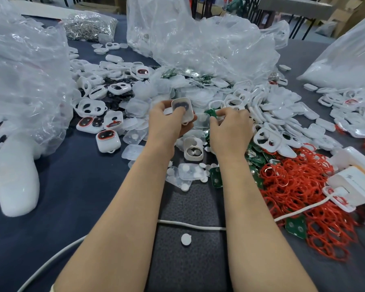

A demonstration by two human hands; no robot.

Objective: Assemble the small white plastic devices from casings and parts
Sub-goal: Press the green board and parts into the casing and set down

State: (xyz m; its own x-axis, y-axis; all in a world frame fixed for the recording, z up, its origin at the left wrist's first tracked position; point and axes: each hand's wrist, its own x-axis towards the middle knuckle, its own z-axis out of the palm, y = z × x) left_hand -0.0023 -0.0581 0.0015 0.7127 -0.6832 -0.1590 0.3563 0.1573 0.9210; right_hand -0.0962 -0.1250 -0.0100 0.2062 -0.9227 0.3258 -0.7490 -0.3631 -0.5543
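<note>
Nearest lies a white disc (185, 239) on the dark mat (190, 268), with a cable (191, 225) just beyond. Farther off, the left hand (167, 122) grips a white casing (182, 108), thumb on its face. To its right, the right hand (230, 128) curls its fingers at a green board (211, 113) in the parts pile (272, 114); whether it pinches anything, I cannot tell.

Very little here can be read. On the near right of the worktop (76, 186) sits a white block (352, 184) with a white cable (336, 191) plugged into it. Its top face carries a small grey zigzag mark, rather like a lightning bolt, and next to that a faint line of grey print, too small and blurred to make out. The green circuit boards (296, 227) show pale round spots, no legible lettering.
</note>
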